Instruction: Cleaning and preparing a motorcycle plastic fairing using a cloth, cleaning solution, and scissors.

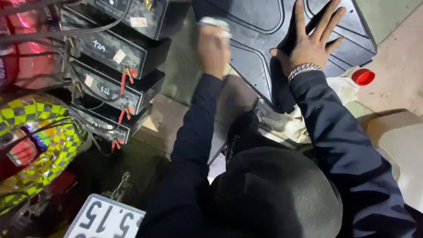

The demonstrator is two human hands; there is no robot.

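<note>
Nearest the camera, a rounded black padded saddle (275, 189) fills the lower centre, with a white rectangular number plate (105, 218) at the lower left edge. Two dark navy sleeves (348, 145) extend upward from this area.

The right hand (310, 44) lies flat on the large black moulded plastic panel (260, 39). Fingers are released and spread; nothing is gripped. A silver chain bracelet (304, 69) circles the wrist.

The left hand (213, 48) is motion-blurred. It is clenched around a pale wad of cloth (214, 23), held against the left portion of the panel.

The panel rests tilted at upper centre, above a crumpled off-white rag (341, 88) and beside a red round plastic cap (363, 77) on the concrete floor (396, 57).

To the left, a stack of black rectangular batteries (114, 57) with red-tipped terminal wiring (123, 83) occupies the open compartment. A yellow-and-green chequered reflective strip (57, 145) curves along the far left, next to red bodywork (24, 44).
</note>
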